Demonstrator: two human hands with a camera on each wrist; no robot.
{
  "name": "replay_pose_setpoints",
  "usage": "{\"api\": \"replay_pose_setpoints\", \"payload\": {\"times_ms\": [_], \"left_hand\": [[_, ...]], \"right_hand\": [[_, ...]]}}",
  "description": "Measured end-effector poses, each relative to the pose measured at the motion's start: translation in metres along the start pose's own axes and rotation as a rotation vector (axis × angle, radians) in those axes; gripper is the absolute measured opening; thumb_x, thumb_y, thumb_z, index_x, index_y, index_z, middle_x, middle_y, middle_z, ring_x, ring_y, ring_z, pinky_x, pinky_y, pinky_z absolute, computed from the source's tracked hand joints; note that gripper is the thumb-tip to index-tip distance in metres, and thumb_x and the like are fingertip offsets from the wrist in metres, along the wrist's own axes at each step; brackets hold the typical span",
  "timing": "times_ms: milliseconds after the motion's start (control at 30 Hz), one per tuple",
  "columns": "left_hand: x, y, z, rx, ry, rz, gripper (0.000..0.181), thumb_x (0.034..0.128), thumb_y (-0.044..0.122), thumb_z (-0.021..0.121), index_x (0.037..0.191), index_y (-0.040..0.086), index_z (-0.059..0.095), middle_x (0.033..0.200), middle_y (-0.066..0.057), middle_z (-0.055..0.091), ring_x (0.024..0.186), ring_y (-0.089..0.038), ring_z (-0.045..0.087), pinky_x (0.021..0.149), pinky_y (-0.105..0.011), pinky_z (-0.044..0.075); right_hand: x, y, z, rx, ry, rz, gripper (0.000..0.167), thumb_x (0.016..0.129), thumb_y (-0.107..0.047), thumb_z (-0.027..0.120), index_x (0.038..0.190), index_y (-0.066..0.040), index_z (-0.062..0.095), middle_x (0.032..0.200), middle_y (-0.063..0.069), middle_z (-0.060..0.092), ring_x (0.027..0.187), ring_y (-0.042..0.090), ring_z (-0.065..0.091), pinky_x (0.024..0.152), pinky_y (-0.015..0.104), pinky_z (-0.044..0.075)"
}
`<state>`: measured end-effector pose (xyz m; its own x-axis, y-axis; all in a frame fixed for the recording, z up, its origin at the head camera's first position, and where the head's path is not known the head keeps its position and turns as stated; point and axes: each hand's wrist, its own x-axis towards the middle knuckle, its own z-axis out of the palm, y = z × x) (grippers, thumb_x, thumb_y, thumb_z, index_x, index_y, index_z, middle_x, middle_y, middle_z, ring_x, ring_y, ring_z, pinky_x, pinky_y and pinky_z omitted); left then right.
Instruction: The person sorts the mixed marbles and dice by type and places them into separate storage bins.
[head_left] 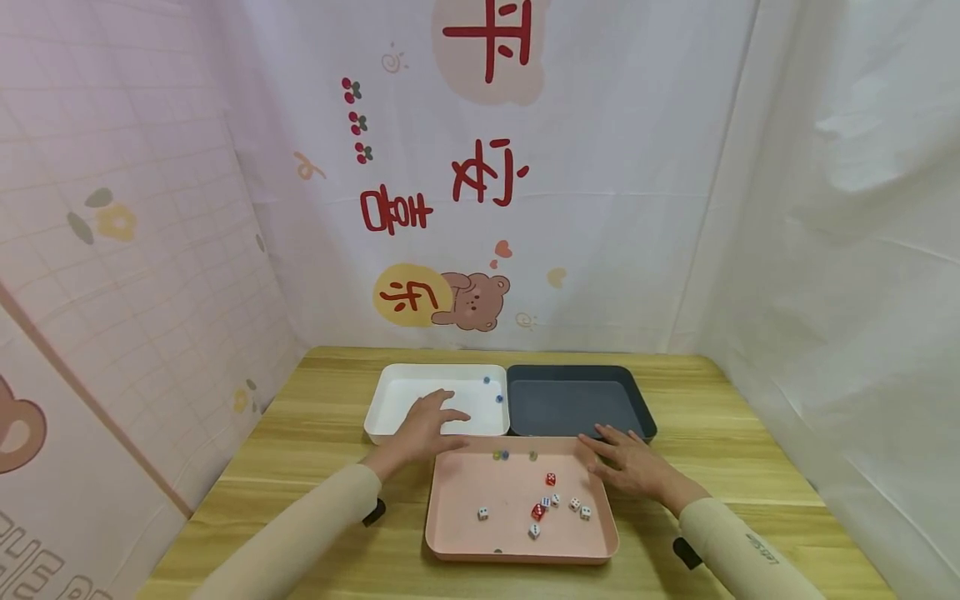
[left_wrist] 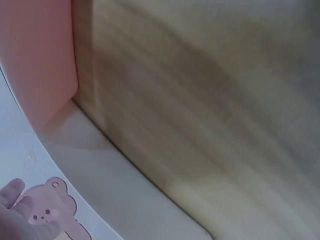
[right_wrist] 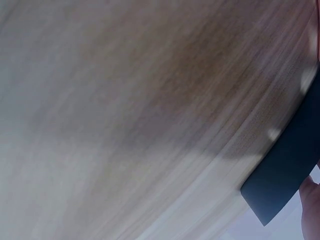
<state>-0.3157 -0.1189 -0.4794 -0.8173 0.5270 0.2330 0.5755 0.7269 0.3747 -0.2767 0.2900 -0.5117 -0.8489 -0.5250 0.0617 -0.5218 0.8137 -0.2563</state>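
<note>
My left hand [head_left: 429, 427] hovers over the front of the white tray [head_left: 378, 398], fingers spread and thumb by the upper left corner of the pink tray [head_left: 457, 548]. Nothing shows in its grasp. At the pink tray's upper right corner is my right hand [head_left: 633, 465], its fingers extended over the rim and near the dark grey tray [head_left: 573, 404]; whether it touches a rim I cannot tell. Inside the pink tray lie two red dice, one a red die [head_left: 551, 479], several white dice, one a white die [head_left: 483, 513], and small glassy beads [head_left: 533, 456].
Two blue beads [head_left: 499, 399] lie at the white tray's right side. The white and dark trays stand side by side behind the pink one on a wood-grain table [head_left: 315, 433]. Printed white cloth [head_left: 622, 167] hangs at the back and sides.
</note>
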Motion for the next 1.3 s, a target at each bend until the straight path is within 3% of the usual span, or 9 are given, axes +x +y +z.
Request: {"api": "replay_pose_setpoints", "payload": {"times_ms": [233, 467, 633, 833, 1000, 1133, 1300], "left_hand": [[-0.014, 0.011, 0.003, -0.067, -0.02, 0.044, 0.038, 0.0853, 0.032, 0.079, 0.117, 0.011, 0.074, 0.146, -0.025, 0.042, 0.14, -0.046, 0.031, 0.113, -0.062, 0.021], [-0.024, 0.019, 0.008, -0.071, -0.127, 0.058, 0.046, 0.0864, 0.041, 0.077, 0.124, 0.015, 0.071, 0.151, -0.022, 0.038, 0.144, -0.042, 0.025, 0.115, -0.064, 0.015], [-0.03, 0.024, 0.014, -0.051, -0.188, 0.083, 0.043, 0.0851, 0.043, 0.077, 0.12, 0.019, 0.073, 0.152, -0.02, 0.038, 0.145, -0.04, 0.023, 0.115, -0.065, 0.013], [-0.033, 0.029, 0.022, 0.004, -0.207, 0.163, 0.042, 0.0823, 0.046, 0.079, 0.116, 0.022, 0.075, 0.151, -0.018, 0.041, 0.144, -0.041, 0.026, 0.112, -0.068, 0.018], [-0.034, 0.029, 0.03, 0.043, -0.215, 0.245, 0.04, 0.0807, 0.047, 0.08, 0.112, 0.024, 0.077, 0.15, -0.018, 0.042, 0.143, -0.042, 0.028, 0.112, -0.062, 0.023], [-0.036, 0.028, 0.035, 0.074, -0.191, 0.33, 0.036, 0.0794, 0.045, 0.082, 0.108, 0.024, 0.079, 0.153, -0.017, 0.039, 0.142, -0.039, 0.028, 0.111, -0.059, 0.024], [-0.038, 0.027, 0.036, 0.108, -0.174, 0.387, 0.028, 0.0788, 0.047, 0.082, 0.1, 0.029, 0.08, 0.158, -0.012, 0.032, 0.143, -0.037, 0.025, 0.111, -0.059, 0.022]], "right_hand": [[0.0, 0.0, 0.001, -0.002, -0.003, 0.0, 0.057, 0.1, -0.043, 0.055, 0.148, -0.012, 0.048, 0.15, 0.028, 0.039, 0.139, 0.047, 0.034, 0.109, 0.071, 0.02], [-0.001, -0.002, 0.001, -0.007, 0.018, -0.014, 0.057, 0.1, -0.043, 0.055, 0.147, -0.011, 0.049, 0.147, 0.03, 0.041, 0.136, 0.05, 0.036, 0.107, 0.073, 0.022], [-0.002, -0.003, 0.0, -0.002, 0.016, -0.011, 0.058, 0.1, -0.044, 0.054, 0.148, -0.011, 0.049, 0.148, 0.029, 0.04, 0.137, 0.049, 0.035, 0.108, 0.072, 0.022], [-0.001, -0.003, 0.001, -0.006, 0.021, -0.01, 0.057, 0.1, -0.043, 0.055, 0.148, -0.011, 0.049, 0.148, 0.029, 0.04, 0.137, 0.049, 0.035, 0.107, 0.072, 0.022], [0.0, -0.003, 0.002, -0.001, 0.019, 0.003, 0.057, 0.1, -0.042, 0.056, 0.148, -0.013, 0.048, 0.15, 0.028, 0.04, 0.138, 0.048, 0.035, 0.109, 0.071, 0.021], [0.0, -0.004, 0.001, -0.006, 0.018, 0.005, 0.056, 0.1, -0.041, 0.056, 0.148, -0.013, 0.048, 0.149, 0.028, 0.04, 0.138, 0.049, 0.035, 0.109, 0.071, 0.021], [0.0, -0.006, -0.001, 0.001, 0.014, 0.012, 0.056, 0.1, -0.04, 0.056, 0.148, -0.012, 0.048, 0.15, 0.028, 0.039, 0.138, 0.049, 0.034, 0.109, 0.071, 0.02]]}}
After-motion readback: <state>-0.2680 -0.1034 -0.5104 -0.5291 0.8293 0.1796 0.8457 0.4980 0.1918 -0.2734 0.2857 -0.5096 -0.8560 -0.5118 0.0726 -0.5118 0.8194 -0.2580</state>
